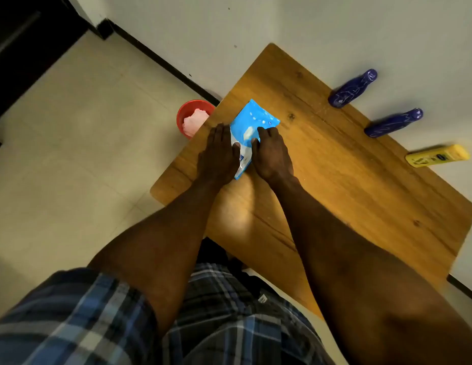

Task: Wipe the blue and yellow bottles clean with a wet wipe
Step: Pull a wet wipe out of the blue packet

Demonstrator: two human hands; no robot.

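Note:
A light blue pack of wet wipes lies on the wooden table near its left edge. My left hand lies flat with straight fingers on the pack's left side. My right hand rests on the pack's right side, fingertips curled at the white flap in its middle. Two dark blue bottles and a yellow bottle stand in a row along the table's far edge by the wall, well to the right of both hands.
A red bin holding crumpled pinkish-white wipes stands on the tiled floor just left of the table. A white wall runs behind the table. My plaid shorts fill the bottom of the view.

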